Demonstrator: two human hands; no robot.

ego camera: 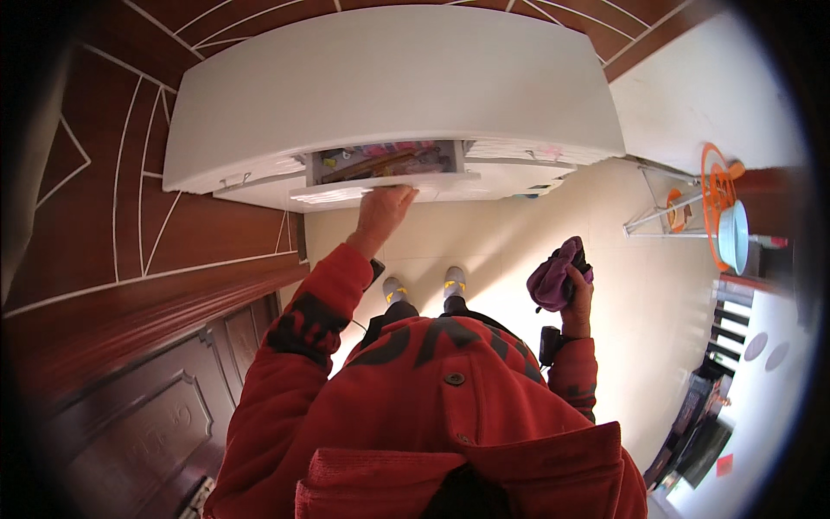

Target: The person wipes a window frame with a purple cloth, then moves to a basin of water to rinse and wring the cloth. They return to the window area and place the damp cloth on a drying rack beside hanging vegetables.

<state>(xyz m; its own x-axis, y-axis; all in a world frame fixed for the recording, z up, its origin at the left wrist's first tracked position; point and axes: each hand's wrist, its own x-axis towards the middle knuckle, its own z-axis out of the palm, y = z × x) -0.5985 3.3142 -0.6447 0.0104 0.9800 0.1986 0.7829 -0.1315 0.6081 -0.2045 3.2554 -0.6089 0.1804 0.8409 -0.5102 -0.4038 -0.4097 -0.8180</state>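
A white cabinet (389,78) stands before me with its middle drawer (457,159) pulled partly out. My left hand (382,211) is closed at the drawer front (324,193); its fingertips and any handle there are hidden. Inside the drawer lie a long brown item (373,167), a small yellow piece (329,162) and other small things too unclear to name. Out to the right, my right hand (579,301) grips a bunched purple cloth item (551,282) with dark parts, held above the floor and apart from the cabinet.
Dark red-brown wall panels (130,181) with white lines flank the cabinet. A carved brown door (168,422) is at lower left. To the right, a metal-legged stand (661,211) is near an orange round item (712,194) and a light blue basin (733,237). My slippers (455,280) rest on the pale floor (493,227).
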